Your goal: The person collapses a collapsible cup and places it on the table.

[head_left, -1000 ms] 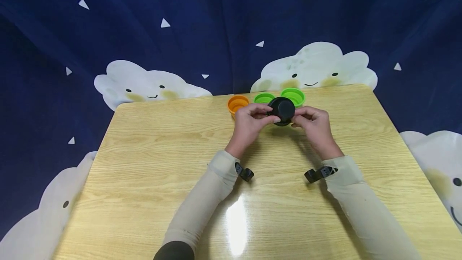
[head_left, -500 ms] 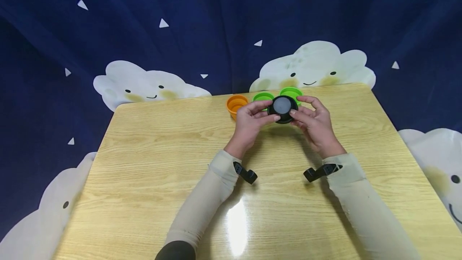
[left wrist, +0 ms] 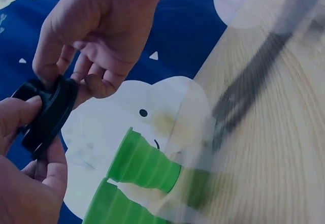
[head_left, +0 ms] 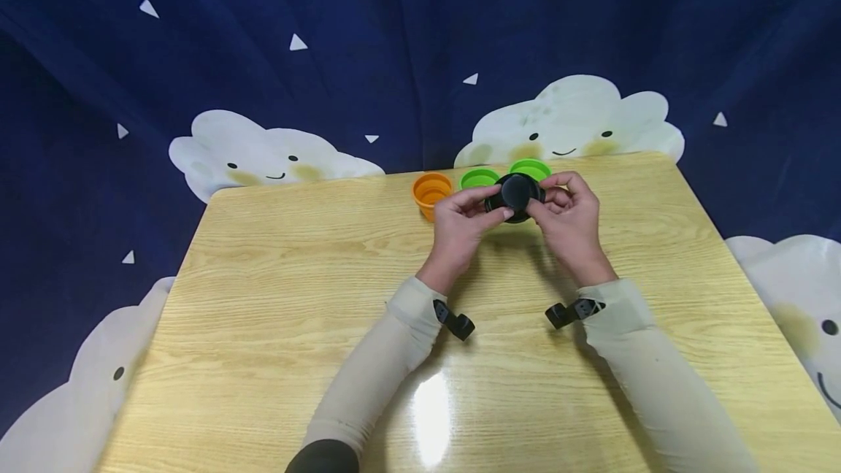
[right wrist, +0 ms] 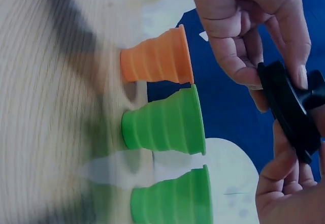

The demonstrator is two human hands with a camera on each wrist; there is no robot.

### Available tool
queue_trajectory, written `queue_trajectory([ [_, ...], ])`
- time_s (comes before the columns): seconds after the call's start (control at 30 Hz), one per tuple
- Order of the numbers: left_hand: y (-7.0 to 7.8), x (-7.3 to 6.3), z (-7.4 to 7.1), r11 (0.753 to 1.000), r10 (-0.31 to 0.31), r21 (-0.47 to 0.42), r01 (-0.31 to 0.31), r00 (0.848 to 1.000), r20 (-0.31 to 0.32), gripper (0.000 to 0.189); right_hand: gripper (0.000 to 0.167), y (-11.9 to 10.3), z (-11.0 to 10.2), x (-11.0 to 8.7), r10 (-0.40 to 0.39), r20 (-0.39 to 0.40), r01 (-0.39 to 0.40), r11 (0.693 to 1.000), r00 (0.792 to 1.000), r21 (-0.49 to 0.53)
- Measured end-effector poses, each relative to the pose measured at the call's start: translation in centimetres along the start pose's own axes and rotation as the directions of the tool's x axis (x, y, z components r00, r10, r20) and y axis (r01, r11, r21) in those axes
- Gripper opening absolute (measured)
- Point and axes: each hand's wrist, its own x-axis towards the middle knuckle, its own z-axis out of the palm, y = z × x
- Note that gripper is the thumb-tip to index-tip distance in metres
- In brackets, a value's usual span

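Both hands hold a black collapsible cup (head_left: 516,192), folded mostly flat, its smaller round base standing out toward me. My left hand (head_left: 456,232) pinches its left edge between thumb and fingers. On the opposite edge, my right hand (head_left: 571,228) grips with thumb and index finger, the other fingers curled behind. Both wrist views show the black cup edge-on, raised above the table. Behind it stand an orange collapsible cup (right wrist: 157,56) and two green ones, a middle cup (right wrist: 163,122) and a right-hand cup (right wrist: 172,198), all unfolded and upright.
The wooden table (head_left: 282,298) reaches back to a dark blue curtain (head_left: 276,71) printed with clouds. The three standing cups line up close to its far edge. A black wrist camera (head_left: 455,320) sits on the left wrist, another (head_left: 573,313) on the right.
The black cup has been tilted toward me and back, its base brightening and then darkening. My right index finger lifted off half a second ago and now touches the cup's edge again.
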Motion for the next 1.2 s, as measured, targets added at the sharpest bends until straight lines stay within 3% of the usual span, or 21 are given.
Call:
queue_trajectory([
  [0.27, -0.1, -0.2, 0.5, 0.999, 0.003, 0.035, -0.001, 0.998, -0.063, 0.035, 0.025, -1.3, 1.2, -0.7, -0.08, 0.018, 0.082, 0.976, 0.997, -0.202],
  [0.43, -0.1, -0.2, 0.6, 0.998, 0.002, 0.061, 0.002, 0.998, -0.063, 0.035, 0.025, -3.0, 2.1, -1.3, -0.119, 0.001, 0.115, 0.956, 0.993, -0.27],
  [0.5, 0.0, -0.2, 0.5, 0.998, 0.007, 0.07, -0.004, 0.999, -0.044, 0.035, 0.027, -3.2, 2.3, -1.3, -0.118, -0.016, 0.109, 0.953, 0.993, -0.282],
  [0.67, 2.4, -0.7, 0.8, 0.994, 0.013, 0.106, -0.012, 1.0, -0.015, 0.028, 0.03, -3.1, 2.3, -1.2, -0.127, -0.035, 0.11, 0.948, 0.991, -0.297],
  [0.73, 3.2, -0.8, 1.1, 0.993, 0.02, 0.114, -0.017, 0.999, -0.032, 0.026, 0.032, -3.0, 2.3, -1.2, -0.135, -0.031, 0.119, 0.945, 0.99, -0.306],
  [1.03, 2.8, -0.8, 1.5, 0.994, 0.079, 0.087, -0.065, 0.984, -0.158, 0.021, 0.03, -2.9, 2.4, -1.3, -0.176, 0.028, 0.175, 0.928, 0.984, -0.328],
  [1.2, 3.0, -0.8, 1.4, 0.988, 0.1, 0.128, -0.084, 0.987, -0.123, 0.021, 0.03, -3.0, 2.2, -1.4, -0.162, 0.076, 0.178, 0.935, 0.984, -0.306],
])
